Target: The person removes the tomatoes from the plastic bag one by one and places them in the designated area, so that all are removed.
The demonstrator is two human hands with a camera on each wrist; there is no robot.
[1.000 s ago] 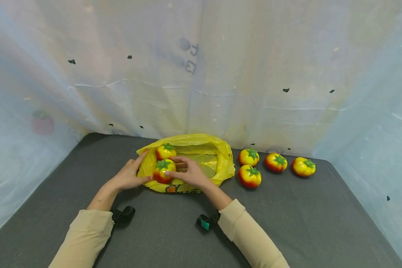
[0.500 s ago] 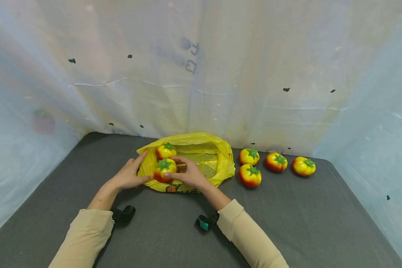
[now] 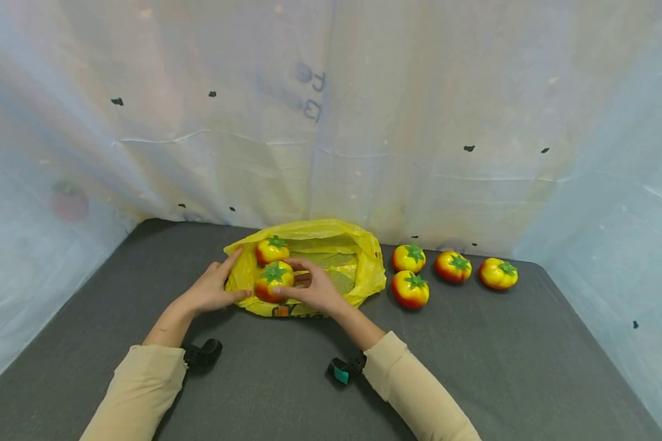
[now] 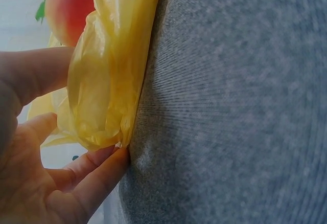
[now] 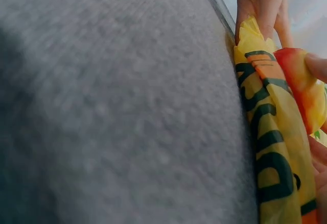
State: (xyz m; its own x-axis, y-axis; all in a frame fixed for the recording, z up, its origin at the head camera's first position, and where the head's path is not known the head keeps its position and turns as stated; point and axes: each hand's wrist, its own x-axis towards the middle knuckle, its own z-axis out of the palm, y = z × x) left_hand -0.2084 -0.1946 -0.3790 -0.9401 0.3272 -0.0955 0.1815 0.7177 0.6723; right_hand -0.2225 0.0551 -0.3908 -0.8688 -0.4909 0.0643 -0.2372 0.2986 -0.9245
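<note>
A yellow plastic bag [image 3: 339, 229] lies mouth-up on the dark table, its opening spread wide. My left hand [image 3: 212, 288] holds the bag's left edge, thumb at the near rim and fingers on the far side; in the left wrist view the yellow film [image 4: 102, 81] passes between them. My right hand [image 3: 317, 288] grips a red-and-yellow tomato [image 3: 267, 289] with a green leafy top, over the left part of the opening. Behind that one, a second tomato [image 3: 272, 250] sits inside the bag. Dark print marks the bag's near side [image 5: 271, 132] in the right wrist view.
Several more tomatoes lie right of the bag: two close to it, one nearer [image 3: 410, 290] and one farther [image 3: 409, 258], then one [image 3: 453, 267] and another [image 3: 498, 273] farther right. Pale sheeting [image 3: 397, 122] hangs behind the table's back edge and along both sides.
My right hand and the tomato in it have shifted very slightly to the right. The left hand stays on the bag, and the loose tomatoes have not moved.
</note>
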